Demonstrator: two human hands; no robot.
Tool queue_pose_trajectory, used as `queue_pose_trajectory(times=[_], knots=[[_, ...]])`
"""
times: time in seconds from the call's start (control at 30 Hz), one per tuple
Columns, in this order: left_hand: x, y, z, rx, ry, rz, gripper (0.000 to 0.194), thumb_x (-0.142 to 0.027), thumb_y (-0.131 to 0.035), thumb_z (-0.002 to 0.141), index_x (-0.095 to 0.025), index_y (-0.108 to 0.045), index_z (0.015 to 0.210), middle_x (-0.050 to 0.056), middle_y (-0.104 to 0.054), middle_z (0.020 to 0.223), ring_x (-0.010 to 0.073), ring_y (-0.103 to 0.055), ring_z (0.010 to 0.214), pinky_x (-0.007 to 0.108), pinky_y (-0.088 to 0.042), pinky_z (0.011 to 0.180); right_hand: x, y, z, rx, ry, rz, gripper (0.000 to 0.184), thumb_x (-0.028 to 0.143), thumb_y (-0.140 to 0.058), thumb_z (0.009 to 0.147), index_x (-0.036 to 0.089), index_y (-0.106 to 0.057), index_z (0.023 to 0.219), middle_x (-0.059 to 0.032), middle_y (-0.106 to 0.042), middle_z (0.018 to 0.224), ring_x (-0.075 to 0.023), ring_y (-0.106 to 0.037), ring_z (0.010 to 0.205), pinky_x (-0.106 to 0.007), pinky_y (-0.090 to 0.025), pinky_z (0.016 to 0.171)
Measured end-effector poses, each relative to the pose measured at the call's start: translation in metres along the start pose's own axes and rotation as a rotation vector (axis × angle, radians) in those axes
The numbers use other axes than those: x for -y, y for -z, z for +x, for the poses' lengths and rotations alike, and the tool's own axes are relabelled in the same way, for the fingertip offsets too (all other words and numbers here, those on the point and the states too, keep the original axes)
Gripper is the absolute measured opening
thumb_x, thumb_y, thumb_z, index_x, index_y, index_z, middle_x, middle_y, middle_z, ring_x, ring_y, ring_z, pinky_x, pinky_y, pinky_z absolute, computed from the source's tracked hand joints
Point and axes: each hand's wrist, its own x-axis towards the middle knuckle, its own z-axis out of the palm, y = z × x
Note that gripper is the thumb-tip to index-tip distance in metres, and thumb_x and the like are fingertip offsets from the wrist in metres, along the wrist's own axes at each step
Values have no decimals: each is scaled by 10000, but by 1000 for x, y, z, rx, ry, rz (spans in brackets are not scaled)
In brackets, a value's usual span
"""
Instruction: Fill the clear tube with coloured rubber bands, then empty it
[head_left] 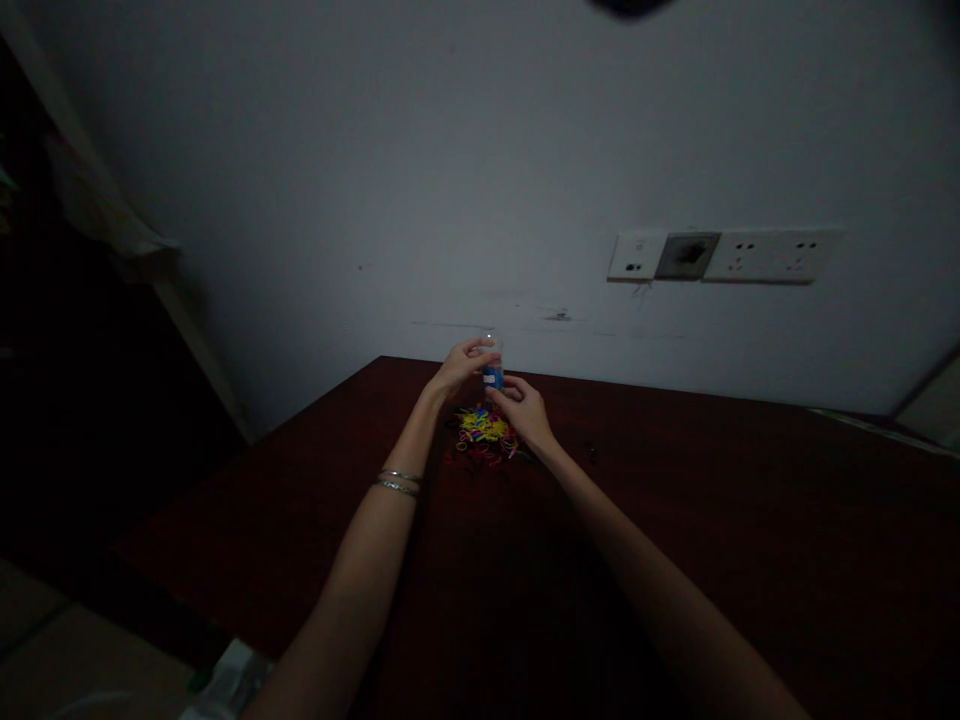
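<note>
A small clear plastic bottle with a blue band and a white patch stands upright between my hands, towards the far edge of the table. My left hand wraps round its upper part from the left. Lower down, the fingers of my right hand close on it from the right. Directly below lies a loose pile of small coloured elastic bands, yellow at its middle, with red, pink, blue and dark ones around. My fingers hide part of the bottle, and the light is dim.
The dark red table meets a pale wall at the back. White wall sockets sit at the right. A small dark object lies right of the pile. A whitish item shows at the lower left.
</note>
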Motion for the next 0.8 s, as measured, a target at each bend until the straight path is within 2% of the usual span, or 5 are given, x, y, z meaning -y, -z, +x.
queue_pose_trajectory(times=[0.23,0.4,0.5,0.67,0.8], knots=[[1,7,8,-389,-1,-194,378,-421,-717,617,-155,-574,844,55,-640,735,126,-585,667,222,-387,566,13,3,-4,2,-130,134,303,337,-553,715,167,-561,965,-30,-675,745,-109,-603,481,-176,-440,383],[1,4,8,-308,36,-337,378,-406,-712,631,-157,-575,881,60,-643,736,146,-590,724,258,-425,639,16,0,-7,137,-62,137,386,223,-534,655,151,-589,1030,-13,-684,706,-83,-561,450,-183,-440,431],[-1,2,9,-283,62,-396,380,-407,-698,647,-158,-574,906,64,-644,741,149,-589,729,280,-434,677,15,-2,-7,87,-31,122,464,194,-512,629,149,-558,1088,7,-675,664,-87,-537,417,-197,-432,424],[-2,3,7,-303,55,-365,372,-388,-713,619,-161,-568,875,61,-643,761,159,-595,762,285,-435,686,18,4,-6,-19,12,136,253,187,-469,623,128,-619,817,29,-590,528,-81,-501,385,-181,-378,385],[-2,3,5,-239,51,-381,351,-358,-711,625,-154,-575,875,82,-649,808,176,-595,812,298,-442,717,22,7,-8,45,-5,196,440,186,-483,615,118,-600,1034,35,-600,553,-78,-488,396,-189,-395,404]])
